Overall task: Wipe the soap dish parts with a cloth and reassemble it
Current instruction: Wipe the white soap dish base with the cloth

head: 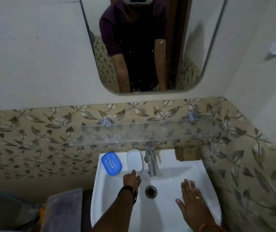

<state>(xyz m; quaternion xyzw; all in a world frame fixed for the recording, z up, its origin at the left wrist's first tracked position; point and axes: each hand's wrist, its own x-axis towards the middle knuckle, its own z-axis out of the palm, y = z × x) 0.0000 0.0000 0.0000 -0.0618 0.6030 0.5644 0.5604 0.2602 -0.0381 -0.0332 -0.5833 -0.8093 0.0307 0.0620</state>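
Observation:
A blue slotted soap dish part (pixel 111 163) lies on the back left corner of the white sink (pixel 207 185). Beside it, left of the tap, lies a clear white soap dish tray (pixel 134 160). A folded brown cloth (pixel 187 153) rests on the sink's back right corner. My left hand (pixel 131 179) reaches over the basin, its fingertips touching the near edge of the white tray, with nothing gripped. My right hand (pixel 191 200) hovers flat over the basin's right side, fingers spread and holding nothing.
A chrome tap (pixel 150 160) stands at the sink's back centre above the drain (pixel 151 191). A glass shelf (pixel 144 131) hangs over the sink's rear, below a mirror (pixel 144 47). A clear plastic bin (pixel 63 210) stands left of the sink.

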